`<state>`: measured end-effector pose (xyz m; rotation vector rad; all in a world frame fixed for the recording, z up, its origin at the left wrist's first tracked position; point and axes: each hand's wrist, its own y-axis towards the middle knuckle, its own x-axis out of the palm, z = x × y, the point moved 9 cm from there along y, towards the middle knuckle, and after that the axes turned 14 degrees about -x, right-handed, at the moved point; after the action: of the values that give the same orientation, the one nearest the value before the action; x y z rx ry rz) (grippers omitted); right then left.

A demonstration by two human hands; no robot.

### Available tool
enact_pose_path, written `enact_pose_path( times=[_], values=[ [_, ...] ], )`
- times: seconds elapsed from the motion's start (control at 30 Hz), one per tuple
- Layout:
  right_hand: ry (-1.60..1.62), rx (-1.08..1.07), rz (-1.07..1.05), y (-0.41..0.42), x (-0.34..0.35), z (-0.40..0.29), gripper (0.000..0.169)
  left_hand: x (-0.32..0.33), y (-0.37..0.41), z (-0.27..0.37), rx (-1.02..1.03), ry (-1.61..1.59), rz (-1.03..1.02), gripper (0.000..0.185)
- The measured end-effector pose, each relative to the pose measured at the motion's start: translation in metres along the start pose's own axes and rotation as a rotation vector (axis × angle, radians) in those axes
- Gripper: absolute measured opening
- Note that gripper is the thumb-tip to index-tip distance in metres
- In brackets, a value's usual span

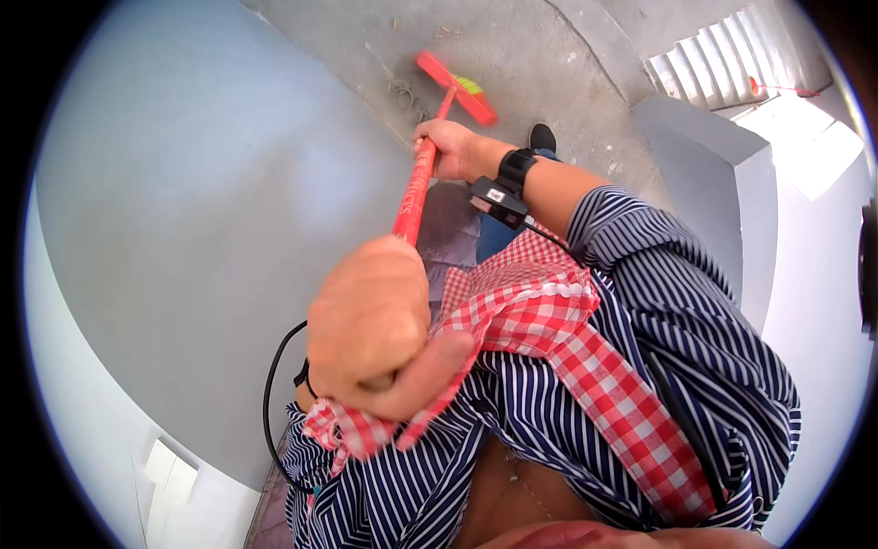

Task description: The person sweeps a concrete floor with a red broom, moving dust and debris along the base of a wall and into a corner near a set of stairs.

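A red broom [468, 103] with yellow-green bristles reaches away from me over the concrete floor [535, 62]. My left hand [367, 326] is wrapped around the top end of its red handle [413, 189], close to my chest and blurred. Lower on the same handle, my right hand [446, 145] grips it just above the broom head. The handle bears worn lettering. Stringy debris [403, 92] lies left of the broom head, and small scraps [449, 31] lie beyond it. Whether the bristles touch the floor, I cannot tell.
A smooth grey wall [206, 206] rises close on my left. To the right stands a grey block-like ledge [699, 137], with a bright corrugated panel [713, 55] beyond. My dark shoe [542, 138] shows near the broom. A black cable [269, 398] loops beside my left arm.
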<state>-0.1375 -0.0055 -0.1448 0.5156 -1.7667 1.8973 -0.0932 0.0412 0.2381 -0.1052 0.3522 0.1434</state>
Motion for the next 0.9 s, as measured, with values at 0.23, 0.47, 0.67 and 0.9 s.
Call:
enact_pose_path(
  times=[0.23, 0.47, 0.67, 0.9],
  values=[
    [0.086, -0.009, 0.092, -0.022, -0.024, 0.004, 0.013, -0.014, 0.001, 0.012, 0.097, -0.206, -0.203, 0.032],
    [0.170, 0.124, -0.041, 0.007, 0.000, 0.034, 0.017, 0.028, 0.011, -0.004, -0.065, -0.005, -0.192, 0.039],
    [0.280, 0.083, -0.201, 0.011, 0.018, 0.023, 0.023, 0.049, 0.005, -0.002, -0.030, 0.109, -0.253, 0.042],
    [0.313, 0.107, -0.256, -0.008, 0.039, 0.032, 0.021, 0.055, -0.001, 0.011, -0.006, 0.136, -0.270, 0.043]
  ],
)
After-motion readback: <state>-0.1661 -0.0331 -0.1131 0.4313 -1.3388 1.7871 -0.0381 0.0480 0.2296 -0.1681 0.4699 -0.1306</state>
